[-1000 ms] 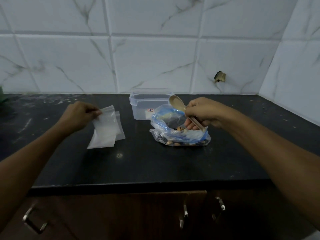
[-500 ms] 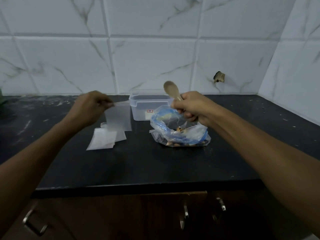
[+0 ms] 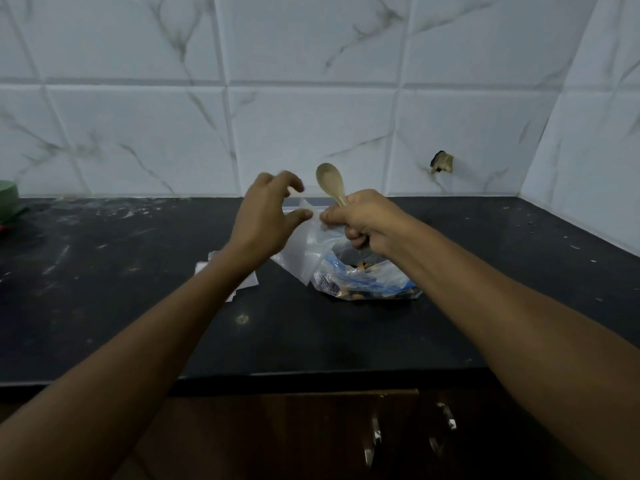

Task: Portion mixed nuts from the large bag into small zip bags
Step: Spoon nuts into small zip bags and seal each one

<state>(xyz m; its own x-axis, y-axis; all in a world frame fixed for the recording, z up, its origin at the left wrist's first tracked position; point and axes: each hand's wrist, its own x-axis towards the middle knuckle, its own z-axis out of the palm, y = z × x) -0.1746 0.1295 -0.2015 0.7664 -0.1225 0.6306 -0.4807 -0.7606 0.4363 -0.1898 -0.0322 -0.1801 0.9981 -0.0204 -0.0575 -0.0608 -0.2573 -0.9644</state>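
My right hand (image 3: 363, 221) grips the handle of a pale wooden spoon (image 3: 330, 183), bowl pointing up, and its fingertips also pinch the top edge of a clear small zip bag (image 3: 299, 251). The small bag hangs down over the mouth of the large bag of mixed nuts (image 3: 367, 284), which lies on the black counter (image 3: 138, 306). My left hand (image 3: 266, 220) hovers just left of the small bag with fingers spread and curved, thumb at the bag's edge. A stack of spare small zip bags (image 3: 247, 284) lies partly hidden behind my left forearm.
A white marble-tiled wall runs behind the counter and turns a corner at the right. A green object (image 3: 8, 204) sits at the far left edge. Cabinet handles (image 3: 375, 434) show below the counter's front edge. The plastic container is hidden behind my hands.
My left hand carried one small zip bag rightward from the stack to my right hand, which now pinches it along with the spoon. My left fingers have spread off the bag.
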